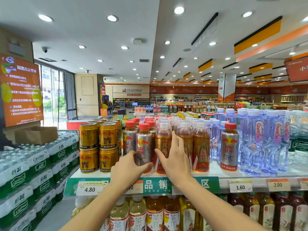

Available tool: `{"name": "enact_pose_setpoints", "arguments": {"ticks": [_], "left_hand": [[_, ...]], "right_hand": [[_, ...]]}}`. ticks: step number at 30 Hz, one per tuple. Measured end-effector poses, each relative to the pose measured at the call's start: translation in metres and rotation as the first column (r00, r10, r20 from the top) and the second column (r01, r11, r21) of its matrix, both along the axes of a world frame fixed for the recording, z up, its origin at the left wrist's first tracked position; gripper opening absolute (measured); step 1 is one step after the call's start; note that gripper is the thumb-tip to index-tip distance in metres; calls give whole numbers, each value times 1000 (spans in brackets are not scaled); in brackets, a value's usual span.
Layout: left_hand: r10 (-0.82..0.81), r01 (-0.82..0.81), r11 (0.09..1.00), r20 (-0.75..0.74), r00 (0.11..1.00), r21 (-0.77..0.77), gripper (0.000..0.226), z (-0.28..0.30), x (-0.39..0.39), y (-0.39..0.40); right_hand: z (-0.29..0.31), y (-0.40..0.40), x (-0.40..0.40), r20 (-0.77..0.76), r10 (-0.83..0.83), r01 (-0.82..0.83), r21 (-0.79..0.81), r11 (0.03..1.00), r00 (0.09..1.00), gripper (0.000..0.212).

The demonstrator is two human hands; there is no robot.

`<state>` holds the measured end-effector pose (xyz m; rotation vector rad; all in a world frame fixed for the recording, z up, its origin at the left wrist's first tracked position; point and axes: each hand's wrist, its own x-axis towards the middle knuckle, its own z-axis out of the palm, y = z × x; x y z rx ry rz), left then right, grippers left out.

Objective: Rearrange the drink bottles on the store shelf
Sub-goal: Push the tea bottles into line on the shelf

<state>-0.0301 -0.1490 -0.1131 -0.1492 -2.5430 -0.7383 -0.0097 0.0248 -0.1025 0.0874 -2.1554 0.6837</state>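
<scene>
Top shelf [216, 174], front row, both hands in at 6 o'clock of frame centre.

Left hand [128, 170] wrapped on silver Red Bull bottle [143, 144] low down: thumb across the label's lower front, other fingers curled round its left side. Clamped on it, bottle upright, base on the shelf as far as visible.

Right hand [173, 157] on amber Dongpeng bottle [162, 142] immediately at 3 o'clock of the silver one: thumb across the label, fingers spread up its right side toward the cap shoulder, pressing into the gap with the next amber bottle. Gripping, also upright.

The two held bottles touching or nearly so; cannot tell which.

Progress, judged from layout only:
- Gold Red Bull cans [100, 147] at 9 o'clock, stacked two high, tidy.
- Silver red-cap rows and amber clear-cap rows behind the hands look lined up.
- One stray silver Red Bull bottle [229, 147] at 3 o'clock, standing alone among the water bottles [266, 140], well apart from its own group. Looks misplaced, likely still to move.
- Boundary between silver and amber groups being squared now.

Estimate: mid-task. Front faces mostly aligned; stray bottle and final facing left. Lower-shelf tea bottles [155, 217] at 6 o'clock untouched, status unclear.
</scene>
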Motion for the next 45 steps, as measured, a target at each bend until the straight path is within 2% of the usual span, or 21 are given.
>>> {"name": "enact_pose_setpoints", "arguments": {"ticks": [8, 12, 15, 17, 21, 24, 28, 31, 33, 35, 38, 41, 45], "left_hand": [[-6, 12, 999, -108, 994, 52, 83, -5, 2, -2], [18, 5, 996, -241, 970, 94, 58, -6, 8, -1], [-58, 55, 998, -324, 944, -20, 33, -7, 16, 8], [-121, 91, 991, -346, 931, -102, 23, -7, 21, 17], [-134, 101, 988, -321, 938, -117, 52, -6, 22, 34], [-120, 91, 989, -267, 956, -116, 64, -6, 20, 42], [-87, 59, 991, -251, 964, -117, 71, -4, 19, 49], [-85, 48, 986, -239, 967, -158, 66, -3, 18, 53], [-96, 59, 985, -235, 967, -159, 68, -2, 18, 56], [-105, 70, 985, -224, 969, -158, 73, -2, 18, 60], [-102, 72, 987, -220, 970, -143, 70, -2, 19, 65], [-80, 50, 990, -228, 970, -136, 63, -2, 17, 68], [-70, 42, 990, -208, 976, -137, 60, -1, 16, 70]], "right_hand": [[-8, -2, -5, -39, 0, -2, -34, 999, 999, 93], [-8, -1, -4, -58, 26, -29, -49, 998, 998, 91], [-9, 1, -3, -86, 56, -61, -56, 997, 995, 88], [-11, 5, -1, -89, 66, -71, -44, 997, 994, 86], [-15, 18, 1, -67, 91, -92, -11, 996, 994, 82], [-14, 30, 8, -55, 132, -131, 27, 991, 990, 75], [-4, 57, 24, -130, 195, -190, 51, 980, 972, 53], [3, 95, 32, -205, 110, -127, -69, 990, 973, 46], [1, 122, 31, -151, 16, -41, -162, 986, 988, 58], [-5, 141, 30, 4, -24, 25, -217, 976, 1000, 81], [-13, 148, 27, 203, 71, -8, -296, 955, 977, 106], [-18, 144, 21, 237, 140, -60, -316, 947, 962, 112], [-19, 137, 17, 249, 129, -57, -276, 960, 960, 111]]}}
